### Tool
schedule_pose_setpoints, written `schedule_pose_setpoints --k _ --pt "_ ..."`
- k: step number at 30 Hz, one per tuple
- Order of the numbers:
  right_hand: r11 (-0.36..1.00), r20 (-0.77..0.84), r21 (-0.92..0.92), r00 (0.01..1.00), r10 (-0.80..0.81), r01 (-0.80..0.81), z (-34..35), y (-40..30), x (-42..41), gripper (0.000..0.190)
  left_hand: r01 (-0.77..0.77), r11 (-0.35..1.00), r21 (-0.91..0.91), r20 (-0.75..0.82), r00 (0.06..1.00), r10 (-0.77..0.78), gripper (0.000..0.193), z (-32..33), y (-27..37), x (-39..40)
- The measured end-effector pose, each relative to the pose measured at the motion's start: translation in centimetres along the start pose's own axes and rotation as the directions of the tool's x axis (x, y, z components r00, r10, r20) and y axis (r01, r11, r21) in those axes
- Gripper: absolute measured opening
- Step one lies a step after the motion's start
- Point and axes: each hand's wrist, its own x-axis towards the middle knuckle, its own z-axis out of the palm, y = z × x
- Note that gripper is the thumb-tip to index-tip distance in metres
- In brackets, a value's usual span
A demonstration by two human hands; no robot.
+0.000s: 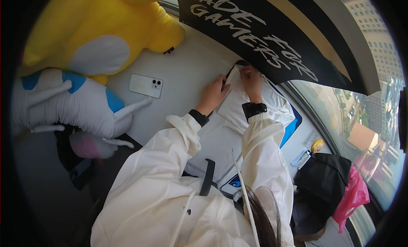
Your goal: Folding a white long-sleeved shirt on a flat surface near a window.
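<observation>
A white shirt lies partly folded in front of me, its round neckline towards the window side. My left hand is at the shirt's left edge, thumb on top of the cloth and fingers curled at the edge. Farther up, my right hand pinches the fabric near the far end; its fingertips are partly hidden. Beneath the shirt is a flat mat or board with a dark border and a bright blue part. More pale cloth spreads towards my body.
A white smartphone lies left on the white surface, near a yellow plush toy and a white-and-blue plush. A black printed panel overhangs the far side. Right are a small tube, black bag and pink plastic bag.
</observation>
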Motion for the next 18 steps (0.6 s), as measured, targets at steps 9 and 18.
schedule_pose_setpoints --k 9,18 --pt "0.947 -0.194 0.241 0.945 0.263 -0.213 -6.8 -1.3 -10.2 0.011 0.009 0.998 -0.055 0.049 0.999 -0.006 0.026 -2.2 -0.1 -1.8" --pt "0.929 -0.267 -0.340 0.962 0.052 -0.144 -7.1 -0.2 -22.8 0.043 -0.054 0.996 -0.072 0.030 0.998 0.057 0.045 -1.1 1.0 -5.1"
